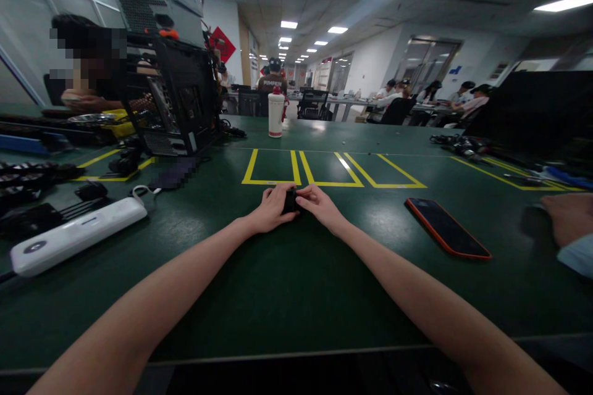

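Note:
Both my arms reach forward over a green tabletop (278,296). My left hand (273,208) is closed around a small black object (290,200) whose kind I cannot make out. From the other side, my right hand (319,205) meets the same object with thumb and fingers pinched at its right edge. Whether something small sits in that pinch is too fine to see. The object is low over the table, just on the near side of yellow tape outlines (331,184).
A white power strip (78,237) and an open computer case (180,92) stand left. An orange-edged phone (447,228) lies right, near another person's hand (567,216). A white bottle (275,114) stands beyond the tape. Cables (463,148) lie at far right.

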The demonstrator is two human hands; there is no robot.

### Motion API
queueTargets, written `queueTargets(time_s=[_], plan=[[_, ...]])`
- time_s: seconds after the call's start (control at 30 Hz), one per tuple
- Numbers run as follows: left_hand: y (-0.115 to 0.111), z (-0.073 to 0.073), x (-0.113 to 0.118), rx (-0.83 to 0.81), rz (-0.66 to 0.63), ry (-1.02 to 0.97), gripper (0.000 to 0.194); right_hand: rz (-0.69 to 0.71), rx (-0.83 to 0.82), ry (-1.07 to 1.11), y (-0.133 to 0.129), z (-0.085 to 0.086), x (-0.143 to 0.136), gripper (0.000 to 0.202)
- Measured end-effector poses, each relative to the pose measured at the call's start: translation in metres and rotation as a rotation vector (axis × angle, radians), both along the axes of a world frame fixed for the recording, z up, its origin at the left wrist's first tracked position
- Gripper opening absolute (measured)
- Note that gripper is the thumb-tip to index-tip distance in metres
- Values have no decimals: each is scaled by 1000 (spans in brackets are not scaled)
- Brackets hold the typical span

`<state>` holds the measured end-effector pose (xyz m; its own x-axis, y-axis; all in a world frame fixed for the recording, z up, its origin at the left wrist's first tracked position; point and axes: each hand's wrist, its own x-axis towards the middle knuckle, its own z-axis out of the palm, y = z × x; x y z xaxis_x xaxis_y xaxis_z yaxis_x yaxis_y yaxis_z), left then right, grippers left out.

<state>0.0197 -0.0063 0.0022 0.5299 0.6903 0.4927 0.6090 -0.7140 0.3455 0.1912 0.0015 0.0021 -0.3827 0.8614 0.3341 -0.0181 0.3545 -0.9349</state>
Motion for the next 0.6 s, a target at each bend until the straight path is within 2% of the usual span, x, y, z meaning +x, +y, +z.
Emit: queueTargets(time_s=[0.17, 0.43, 0.6], plan=[[-2, 3, 0, -10, -9, 3, 53, -53, 18, -7, 0, 1, -3, 19], [-3, 3, 0, -8, -7, 5, 54, 65, -28, 22, -3, 1, 2, 28], [-2, 2, 0, -21, 3, -4, 53, -22, 29, 11, -4, 2, 0, 17]])
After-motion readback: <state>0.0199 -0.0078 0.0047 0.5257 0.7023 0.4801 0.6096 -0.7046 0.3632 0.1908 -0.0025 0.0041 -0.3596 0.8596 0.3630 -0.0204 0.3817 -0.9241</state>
